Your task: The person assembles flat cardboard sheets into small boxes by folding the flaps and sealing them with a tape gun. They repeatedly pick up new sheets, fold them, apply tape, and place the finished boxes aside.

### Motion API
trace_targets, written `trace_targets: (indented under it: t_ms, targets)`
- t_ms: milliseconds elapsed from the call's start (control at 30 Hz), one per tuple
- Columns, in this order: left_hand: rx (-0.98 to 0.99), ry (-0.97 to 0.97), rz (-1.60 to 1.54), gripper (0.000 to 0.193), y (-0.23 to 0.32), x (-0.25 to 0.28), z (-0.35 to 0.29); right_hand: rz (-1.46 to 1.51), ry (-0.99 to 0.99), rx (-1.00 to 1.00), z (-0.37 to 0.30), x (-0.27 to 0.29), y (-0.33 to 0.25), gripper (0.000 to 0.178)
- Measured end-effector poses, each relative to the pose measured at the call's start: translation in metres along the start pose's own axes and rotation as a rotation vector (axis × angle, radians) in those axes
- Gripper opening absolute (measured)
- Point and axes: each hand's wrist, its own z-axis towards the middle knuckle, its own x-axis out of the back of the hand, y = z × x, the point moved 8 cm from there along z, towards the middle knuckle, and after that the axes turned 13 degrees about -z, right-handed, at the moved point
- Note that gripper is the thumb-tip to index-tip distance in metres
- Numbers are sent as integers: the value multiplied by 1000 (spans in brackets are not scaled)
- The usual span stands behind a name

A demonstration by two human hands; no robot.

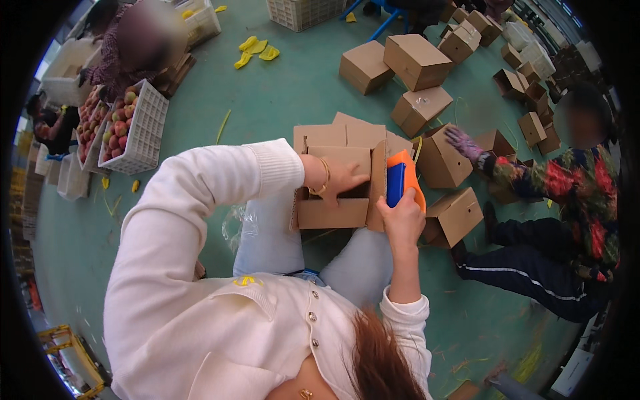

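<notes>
A brown cardboard box [333,215] stands in front of my knees, its top flaps partly folded in and a dark gap showing between them. My left hand [341,179] lies on the flaps with its fingers spread. At the box's right side, my right hand [403,217] is wrapped round an orange and blue tape dispenser [396,184]. The dispenser is against or close beside the raised right flap [379,183]; I cannot tell whether it touches.
Several cardboard boxes [417,61] stand ahead and to the right. A co-worker's gloved hand [465,145] reaches over a box on the right. White crates of apples [137,127] stand at the left. Yellow scraps [253,50] lie on the green floor [287,87].
</notes>
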Motion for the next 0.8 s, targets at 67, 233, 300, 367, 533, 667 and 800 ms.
trace_targets:
  t_ms: [67,233,300,367,533,667,800]
  targets:
    - [17,74,148,103,-9,4,4,-41,23,27,-2,2,-1,45]
    - [5,523,503,70,-51,-21,24,-246,193,220,-15,4,-43,42]
    - [-16,384,340,52,-49,-10,25,-281,225,240,-16,-1,-49,41]
    - [-24,237,163,38,-43,3,13,-315,241,276,-22,-11,-52,40]
    - [-80,1423,-279,39,-37,74,-130,-320,228,226,-23,-17,-41,36]
    - [85,982,-68,53,16,-37,-101,-328,233,239,-21,-19,-45,35]
    - [290,884,227,60,12,-30,-76,-362,198,246,-20,-17,-39,34]
